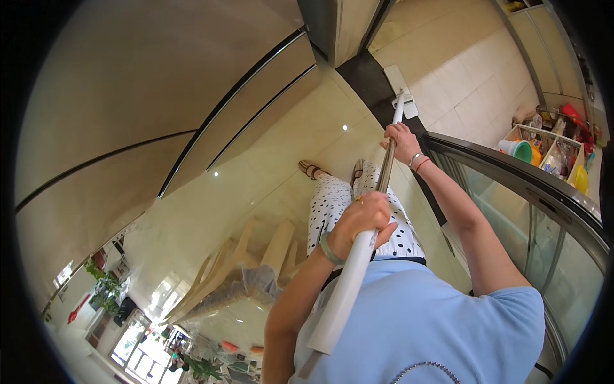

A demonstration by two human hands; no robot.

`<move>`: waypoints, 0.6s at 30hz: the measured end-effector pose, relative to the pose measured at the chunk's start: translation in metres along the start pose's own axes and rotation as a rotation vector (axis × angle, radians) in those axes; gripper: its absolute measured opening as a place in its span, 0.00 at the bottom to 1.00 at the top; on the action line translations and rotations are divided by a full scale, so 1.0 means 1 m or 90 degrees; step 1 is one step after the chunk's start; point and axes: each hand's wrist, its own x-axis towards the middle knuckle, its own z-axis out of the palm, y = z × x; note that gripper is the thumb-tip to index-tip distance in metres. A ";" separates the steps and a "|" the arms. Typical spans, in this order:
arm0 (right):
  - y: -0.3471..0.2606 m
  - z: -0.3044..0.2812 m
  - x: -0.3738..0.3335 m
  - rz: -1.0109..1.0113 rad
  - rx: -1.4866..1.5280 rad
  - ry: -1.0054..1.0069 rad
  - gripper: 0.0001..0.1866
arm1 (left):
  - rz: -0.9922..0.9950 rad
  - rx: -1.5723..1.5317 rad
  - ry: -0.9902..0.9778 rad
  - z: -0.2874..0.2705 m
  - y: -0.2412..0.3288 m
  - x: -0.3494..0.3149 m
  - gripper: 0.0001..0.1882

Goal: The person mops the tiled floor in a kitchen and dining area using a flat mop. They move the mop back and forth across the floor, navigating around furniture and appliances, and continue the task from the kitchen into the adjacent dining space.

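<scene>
I hold a long mop with both hands. My left hand [363, 216], with a green band at the wrist, is closed around the white grip of the mop handle [348, 281] close to my body. My right hand [401, 142], wearing thin bracelets, grips the metal pole farther down. The white flat mop head [404, 104] rests on the glossy cream tiled floor [268, 166], beside a dark threshold strip [368, 80]. My feet in sandals [312, 169] stand just behind it.
A curved dark-framed glass door [531, 192] runs along my right. Beyond it stands a rack of colourful plastic containers [543, 150]. Pale wooden chairs [256, 259] are at my left; potted plants [105, 288] sit at the lower left. A beige wall [141, 83] rises on the left.
</scene>
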 end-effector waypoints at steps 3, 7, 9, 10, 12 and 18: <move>0.014 0.019 0.009 -0.075 0.084 -0.005 0.11 | -0.023 -0.014 -0.002 -0.010 0.004 0.006 0.13; -0.016 0.063 0.011 -0.048 0.005 -0.125 0.05 | -0.057 -0.005 0.067 -0.052 0.013 -0.040 0.11; -0.068 0.078 0.016 -0.092 -0.032 -0.217 0.03 | -0.079 0.040 0.136 -0.073 0.040 -0.064 0.12; -0.092 0.087 0.017 -0.106 -0.028 -0.231 0.04 | -0.099 0.052 0.160 -0.084 0.054 -0.074 0.12; -0.132 0.105 0.014 -0.108 -0.011 -0.255 0.06 | -0.108 0.075 0.189 -0.100 0.079 -0.093 0.10; -0.226 0.158 -0.008 -0.240 0.032 -0.407 0.05 | -0.191 0.182 0.289 -0.112 0.157 -0.147 0.09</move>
